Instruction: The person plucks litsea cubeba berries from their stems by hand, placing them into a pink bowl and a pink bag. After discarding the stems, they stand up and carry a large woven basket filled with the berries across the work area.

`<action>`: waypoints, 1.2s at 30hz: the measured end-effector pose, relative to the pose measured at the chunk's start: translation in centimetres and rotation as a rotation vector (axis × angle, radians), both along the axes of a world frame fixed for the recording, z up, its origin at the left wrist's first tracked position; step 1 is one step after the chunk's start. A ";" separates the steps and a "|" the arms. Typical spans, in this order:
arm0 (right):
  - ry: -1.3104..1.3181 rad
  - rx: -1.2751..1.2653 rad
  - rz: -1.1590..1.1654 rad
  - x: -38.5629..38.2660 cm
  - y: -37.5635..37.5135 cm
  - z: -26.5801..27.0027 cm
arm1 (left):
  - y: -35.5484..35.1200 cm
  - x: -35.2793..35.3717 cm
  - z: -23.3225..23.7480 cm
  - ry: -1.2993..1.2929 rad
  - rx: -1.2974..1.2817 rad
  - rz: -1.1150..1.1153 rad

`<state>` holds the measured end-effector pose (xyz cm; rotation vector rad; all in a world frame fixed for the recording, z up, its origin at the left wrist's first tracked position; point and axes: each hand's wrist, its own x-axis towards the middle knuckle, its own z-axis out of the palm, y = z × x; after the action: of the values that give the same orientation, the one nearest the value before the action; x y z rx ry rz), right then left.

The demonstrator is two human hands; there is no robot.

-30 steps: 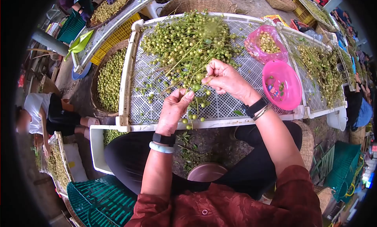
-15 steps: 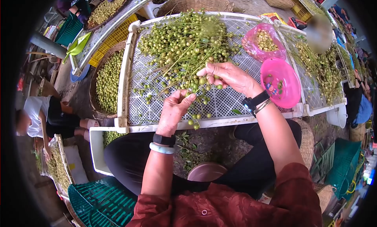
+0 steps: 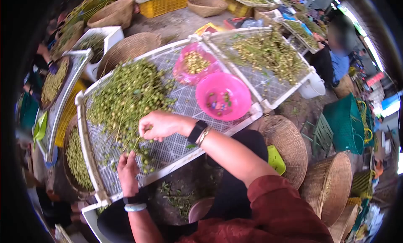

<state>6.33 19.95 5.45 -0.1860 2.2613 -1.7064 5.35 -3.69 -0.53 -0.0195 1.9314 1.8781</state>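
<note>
We note the sprig of small green fruits low over the white perforated tray, at the near edge of the pile of fruiting stems. Our right hand is curled tight round its upper stems. Our left hand touches its lower end, back to the camera; we cannot tell whether it grips. The pink bowl and the pink bag of picked fruits sit further right on the tray. A woven basket stands beside our knee.
</note>
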 end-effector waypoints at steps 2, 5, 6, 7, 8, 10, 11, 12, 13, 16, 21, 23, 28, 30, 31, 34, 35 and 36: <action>0.045 -0.087 -0.119 0.1 0.0 -0.3 | -0.5 -0.6 -1.5 -0.038 0.140 0.053; 0.150 -0.237 -0.247 1.1 0.2 -0.1 | 0.2 -0.9 -1.3 0.009 0.137 0.034; 0.128 -0.294 -0.253 1.3 0.4 -0.2 | 0.5 -1.0 -1.5 0.018 0.136 0.024; 0.108 -0.351 -0.255 1.5 0.6 -0.1 | 0.9 -1.0 -1.6 0.028 0.138 0.016; 0.015 -0.469 -0.284 1.8 0.7 -0.1 | 1.2 -1.0 -1.3 0.008 0.127 0.012; -0.012 -0.569 -0.238 2.5 1.5 0.6 | 1.1 -1.3 -1.7 0.003 0.169 0.014; -0.042 -0.628 -0.217 2.8 2.0 1.3 | 1.4 -1.5 -1.7 0.000 0.190 0.019; -0.047 -0.589 -0.224 3.0 2.4 1.9 | 2.0 -1.6 -1.9 0.010 0.161 0.031; -0.053 -0.550 -0.231 3.0 2.8 2.5 | 2.4 -1.9 -2.0 -0.003 0.191 0.028; -0.034 -0.285 -0.293 2.5 3.0 2.1 | 0.3 -2.5 -2.6 -0.071 0.203 0.080; 0.058 -0.114 -0.445 0.6 2.5 -2.3 | 0.9 -1.6 1.2 -0.171 0.416 0.119; -0.092 -0.117 -0.425 0.3 3.0 -2.9 | 0.0 -2.2 1.1 -0.242 0.613 0.013; 0.287 0.440 -0.389 -0.1 2.1 -3.9 | -0.8 -2.6 1.1 -0.234 0.796 -0.030; 0.005 0.175 -0.360 -0.2 1.0 -3.9 | -0.9 -2.4 1.2 -0.257 0.840 -0.037; -0.136 0.042 -0.346 -0.2 0.3 -3.9 | -0.9 -2.3 1.3 -0.269 0.860 -0.043; -0.238 -0.347 -0.368 0.4 -2.4 -4.1 | -0.4 -1.7 1.5 -0.312 0.825 -0.066; -0.273 -0.479 -0.386 0.5 -3.1 -4.1 | 0.0 -1.4 1.5 -0.333 0.817 -0.086; -0.294 -0.579 -0.330 0.5 -3.8 -4.0 | 0.6 -1.1 1.7 -0.355 0.747 -0.049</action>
<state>6.80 16.18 1.44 0.3159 1.6070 -2.3457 4.27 -3.08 1.12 -0.0689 0.9228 2.2602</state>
